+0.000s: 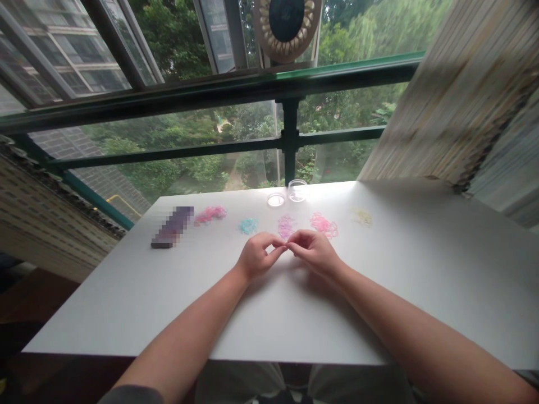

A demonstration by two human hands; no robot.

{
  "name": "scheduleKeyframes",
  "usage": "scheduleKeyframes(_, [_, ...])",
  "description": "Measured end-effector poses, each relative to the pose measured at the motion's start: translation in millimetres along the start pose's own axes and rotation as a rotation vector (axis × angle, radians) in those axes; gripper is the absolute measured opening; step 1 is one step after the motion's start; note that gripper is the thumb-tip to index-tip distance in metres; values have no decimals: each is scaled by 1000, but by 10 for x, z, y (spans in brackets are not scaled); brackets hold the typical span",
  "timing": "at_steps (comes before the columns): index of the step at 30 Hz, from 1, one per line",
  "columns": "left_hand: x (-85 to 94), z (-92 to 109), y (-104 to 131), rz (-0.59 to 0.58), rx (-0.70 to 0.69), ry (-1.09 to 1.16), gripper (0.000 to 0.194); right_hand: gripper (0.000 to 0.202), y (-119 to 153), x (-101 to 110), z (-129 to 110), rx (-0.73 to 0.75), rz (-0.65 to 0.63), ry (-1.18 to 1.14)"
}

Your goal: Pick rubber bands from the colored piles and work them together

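Observation:
My left hand (261, 253) and my right hand (315, 250) meet fingertip to fingertip above the white table (177, 314). Both pinch thumb against forefinger; whatever lies between the tips is too small to make out. Just beyond my fingers is a loose pile of purple bands (286, 224). A pink pile (324, 224) lies close behind my right hand. Left of the purple one sits a small turquoise pile (248, 226). The piles look like thin little rings or loops.
A mixed pink pile (210, 214) lies at the left beside a dark, pixelated oblong object (172, 227). Pale yellow loops (362, 217) are at the right. A clear round container (297, 191) and a clear lid (276, 200) stand at the back, before the window railing (290, 140).

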State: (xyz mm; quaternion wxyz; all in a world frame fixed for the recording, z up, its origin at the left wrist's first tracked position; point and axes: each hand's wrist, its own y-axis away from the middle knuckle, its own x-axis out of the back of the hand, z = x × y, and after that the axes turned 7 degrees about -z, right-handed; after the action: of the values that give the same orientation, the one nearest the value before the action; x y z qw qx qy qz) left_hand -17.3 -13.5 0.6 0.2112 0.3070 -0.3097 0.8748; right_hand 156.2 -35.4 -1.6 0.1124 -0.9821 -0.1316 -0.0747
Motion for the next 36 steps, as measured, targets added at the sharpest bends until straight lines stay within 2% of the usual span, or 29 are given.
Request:
scheduleKeyframes(4, [-11, 41, 17, -18, -35, 12, 12, 18, 38, 24, 2, -2, -80, 7])
scheduleKeyframes(11, [20, -29, 27, -3, 35, 34, 9, 14, 95, 27, 13, 24, -199, 228])
scheduleKeyframes(18, [61, -88, 35, 18, 41, 40, 3, 12, 94, 58, 125, -12, -246, 187])
scheduleKeyframes(21, [119, -128, 54, 36, 45, 2, 4, 9, 93, 77, 173, -5, -257, 203])
scheduleKeyframes(24, [251, -253, 77, 65, 67, -94, 5, 7, 89, 85, 204, 0, -256, 256])
scheduleKeyframes(27, [438, -461, 98, 113, 181, -209, 5, 7, 87, 88, 225, -10, -242, 281])
scheduleKeyframes(32, [729, -819, 145, 173, 561, -343, 6, 8, 88, 91, 242, -48, -235, 278])
scheduleKeyframes(36, [896, -1012, 207, 235, 684, -390, 7, 4, 77, 87, 239, -51, -218, 262])
